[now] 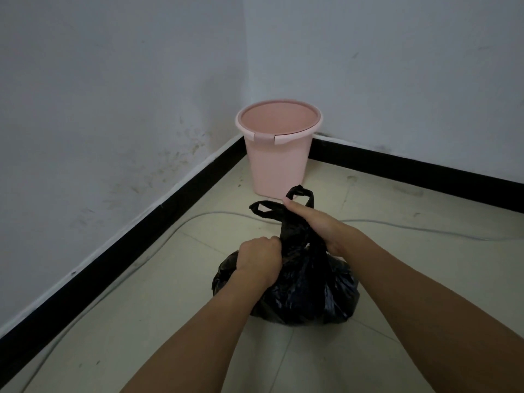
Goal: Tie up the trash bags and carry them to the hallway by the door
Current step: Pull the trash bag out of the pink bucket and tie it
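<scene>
Pink plastic bin point(279, 148) sits in the corner ahead, round, tapered, w/ a wide rim band; it's just behind the black trash bag point(300, 287), partly hidden by the bag's handle loops point(283, 204). Grey cable point(425, 228) snakes across the floor tiles point(411, 268) behind the bag and along the black baseboard point(113, 251) on the left. Walls are scuffed, matte white. Bag rests on the floor between my forearms, glossy crinkled plastic, bulging at the base, neck gathered narrow. My left hand point(259, 258) is fisted tight on the neck's left side; right hand point(314, 222) is wrapped round the upper neck just below the two loops, which stick up free.
</scene>
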{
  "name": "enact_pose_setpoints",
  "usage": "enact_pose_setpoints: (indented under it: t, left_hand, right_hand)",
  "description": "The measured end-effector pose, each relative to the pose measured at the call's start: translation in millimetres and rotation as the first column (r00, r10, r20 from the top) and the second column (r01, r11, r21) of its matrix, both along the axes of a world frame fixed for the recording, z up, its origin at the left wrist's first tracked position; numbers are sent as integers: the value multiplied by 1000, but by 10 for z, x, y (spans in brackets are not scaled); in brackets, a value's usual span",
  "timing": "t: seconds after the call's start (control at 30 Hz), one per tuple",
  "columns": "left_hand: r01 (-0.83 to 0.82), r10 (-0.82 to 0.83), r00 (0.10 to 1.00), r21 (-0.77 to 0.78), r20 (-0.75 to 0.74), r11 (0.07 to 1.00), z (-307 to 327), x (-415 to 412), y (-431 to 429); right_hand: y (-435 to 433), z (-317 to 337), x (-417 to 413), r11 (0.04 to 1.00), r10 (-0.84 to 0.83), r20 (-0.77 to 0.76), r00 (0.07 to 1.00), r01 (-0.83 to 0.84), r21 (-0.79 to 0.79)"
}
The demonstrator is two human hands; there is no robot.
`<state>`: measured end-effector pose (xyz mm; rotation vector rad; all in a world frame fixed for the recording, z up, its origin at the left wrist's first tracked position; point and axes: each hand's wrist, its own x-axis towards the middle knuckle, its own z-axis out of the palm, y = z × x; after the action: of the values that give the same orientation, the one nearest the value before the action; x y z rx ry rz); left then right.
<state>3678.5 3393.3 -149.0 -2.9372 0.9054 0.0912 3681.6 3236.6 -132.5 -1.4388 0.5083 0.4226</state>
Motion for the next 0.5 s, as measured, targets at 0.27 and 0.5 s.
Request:
enact_pose_setpoints:
  t: [0.27, 0.5]
  left_hand:
    - [-9, 36, 987, -170, 156, 985, -48, -81, -76]
    - [-705, -37, 611, -565, -791, 428, -50, 105, 105]
  right_hand:
    - [7, -13, 30, 944, -266, 64, 962, 274, -187]
    - [-216, -128, 97, 836, -414, -87, 906, 417, 356]
